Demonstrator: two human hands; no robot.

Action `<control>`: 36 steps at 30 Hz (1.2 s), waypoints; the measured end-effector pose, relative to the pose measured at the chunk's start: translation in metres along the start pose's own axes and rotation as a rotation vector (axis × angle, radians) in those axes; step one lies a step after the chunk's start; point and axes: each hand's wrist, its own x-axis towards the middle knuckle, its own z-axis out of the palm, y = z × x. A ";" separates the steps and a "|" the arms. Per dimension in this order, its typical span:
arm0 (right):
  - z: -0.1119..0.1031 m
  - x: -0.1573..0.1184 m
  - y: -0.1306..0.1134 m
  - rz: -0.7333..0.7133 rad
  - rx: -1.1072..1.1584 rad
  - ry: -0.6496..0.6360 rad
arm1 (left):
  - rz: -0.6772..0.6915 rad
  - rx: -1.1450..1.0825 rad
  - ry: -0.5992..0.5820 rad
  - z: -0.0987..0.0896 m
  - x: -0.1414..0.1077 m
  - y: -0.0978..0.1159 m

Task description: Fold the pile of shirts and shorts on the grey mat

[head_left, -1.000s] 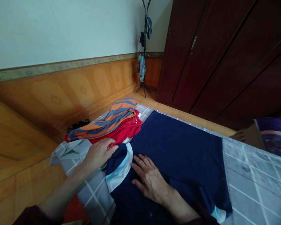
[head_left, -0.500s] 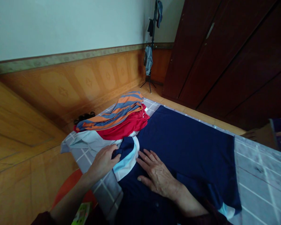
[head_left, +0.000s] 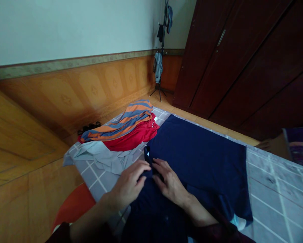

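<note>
Bent over a navy garment [head_left: 199, 148], we hold its near-left edge between two hands. The garment lies on a grey checked cloth [head_left: 273, 189], its far part broad and mostly flat, its near part darker and bunched in front of us.

Our left hand [head_left: 128, 184] comes in from the left of the garment, fingers curled and gripping a raised bit of that edge, with the thumb beneath; such a pinch probably suits thin fabric, which a whole palm would crumple. Our right hand [head_left: 173, 185] rests on top of the garment, fingers bent and reaching the same raised bit. Whether they pinch it too or only press, we cannot tell. The hand's place there seems to steady the cloth, so that a tug from the left does not drag the flat part along.

At the garment's near-right corner, a pale blue-and-white trim [head_left: 239, 222] shows, its edge turned into view. Left of the garment, an orange-and-grey striped cloth [head_left: 118, 126] lies over a red one [head_left: 133, 139], with a crumpled pale grey piece [head_left: 98, 157] on their near side. Heaped apart from the flat navy panel, they appear to be kept out of our hands' way, though the red cloth comes right up beside the garment.
</note>
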 end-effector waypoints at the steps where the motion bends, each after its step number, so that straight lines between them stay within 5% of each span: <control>1: 0.001 0.001 0.005 0.058 0.060 0.115 | 0.066 0.002 -0.079 0.005 -0.003 0.006; 4: 0.002 0.004 0.018 0.273 0.209 0.379 | 0.116 0.067 -0.194 0.016 -0.015 0.011; 6: 0.000 0.004 0.020 0.383 0.284 0.422 | 0.092 0.121 -0.160 0.017 -0.024 0.005; 14: 0.000 0.004 0.007 0.214 -0.025 0.222 | -0.054 0.178 0.072 0.018 -0.053 -0.026; 20: 0.005 0.002 0.006 0.248 -0.317 0.078 | 0.100 0.150 0.108 0.031 -0.057 -0.025; 25: -0.012 0.008 -0.004 0.318 -0.353 -0.107 | 0.171 0.104 0.084 0.029 -0.057 -0.024; 36: -0.014 0.075 0.006 0.507 -0.222 0.051 | 0.148 0.046 -0.016 0.026 -0.061 -0.027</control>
